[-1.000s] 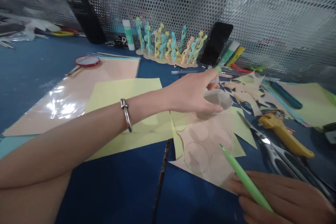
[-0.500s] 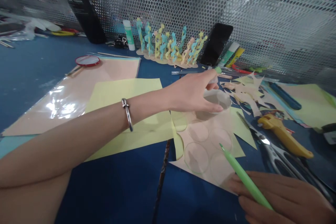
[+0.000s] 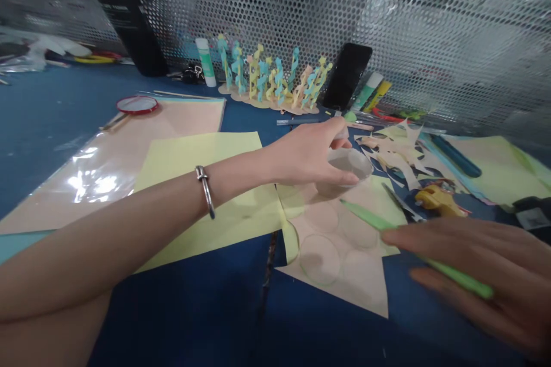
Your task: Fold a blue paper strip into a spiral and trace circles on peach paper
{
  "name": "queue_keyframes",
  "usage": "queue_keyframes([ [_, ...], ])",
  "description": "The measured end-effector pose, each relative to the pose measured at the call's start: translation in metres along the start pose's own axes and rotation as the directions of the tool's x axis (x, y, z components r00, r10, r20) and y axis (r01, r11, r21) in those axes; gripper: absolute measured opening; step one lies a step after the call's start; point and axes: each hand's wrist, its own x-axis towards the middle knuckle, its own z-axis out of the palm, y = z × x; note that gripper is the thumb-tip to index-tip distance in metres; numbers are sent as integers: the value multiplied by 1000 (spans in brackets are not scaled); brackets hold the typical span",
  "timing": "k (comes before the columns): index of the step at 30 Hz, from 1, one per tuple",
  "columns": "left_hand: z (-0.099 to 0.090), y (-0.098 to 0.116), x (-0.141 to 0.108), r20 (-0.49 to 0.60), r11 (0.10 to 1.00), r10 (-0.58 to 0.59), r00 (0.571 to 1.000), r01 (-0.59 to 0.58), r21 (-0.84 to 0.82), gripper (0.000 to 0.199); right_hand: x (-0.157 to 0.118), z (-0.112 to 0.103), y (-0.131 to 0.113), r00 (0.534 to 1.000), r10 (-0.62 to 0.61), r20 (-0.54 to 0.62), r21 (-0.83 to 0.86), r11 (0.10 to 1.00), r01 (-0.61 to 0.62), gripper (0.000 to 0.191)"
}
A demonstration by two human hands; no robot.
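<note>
My left hand (image 3: 310, 155), a silver bangle at its wrist, grips a clear round ring-shaped piece (image 3: 359, 163) by its near and far edges. That piece rests on a pale pink sheet (image 3: 370, 292), which has several circles drawn on it; whether it is a tape roll or a cup I cannot tell. In my right hand (image 3: 477, 269), slightly blurred, is a green pen (image 3: 365, 215). Its tip points left over the circles, just below the round piece. Yellow paper (image 3: 390, 198) shows beneath the pink sheet.
Scissors (image 3: 402, 203) and a yellow-handled tool (image 3: 439, 199) lie at the right by paper scraps (image 3: 400, 146). Farther back stand twisted paper decorations (image 3: 275, 83), a glue stick (image 3: 205, 63) and a phone (image 3: 348, 74). A yellow sheet (image 3: 202, 152) lies under my left arm.
My right hand has risen, and the pen tip has moved up and left towards the round piece. My left hand keeps its grip. The whole view has shifted slightly.
</note>
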Motion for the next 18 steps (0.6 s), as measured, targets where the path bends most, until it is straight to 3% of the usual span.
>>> queue_keyframes([
  [4, 0, 0, 0, -8, 1000, -3, 1000, 4, 17, 41, 28, 20, 3, 998, 34, 61, 36, 999, -36, 21],
  [8, 1, -1, 1, -19, 1000, -7, 1000, 7, 15, 39, 37, 37, 4, 998, 22, 55, 59, 998, -26, 21],
  [18, 2, -2, 1, -14, 1000, -18, 1000, 18, 20, 41, 50, 47, -1, 996, -86, 15, -57, 995, 87, 20],
])
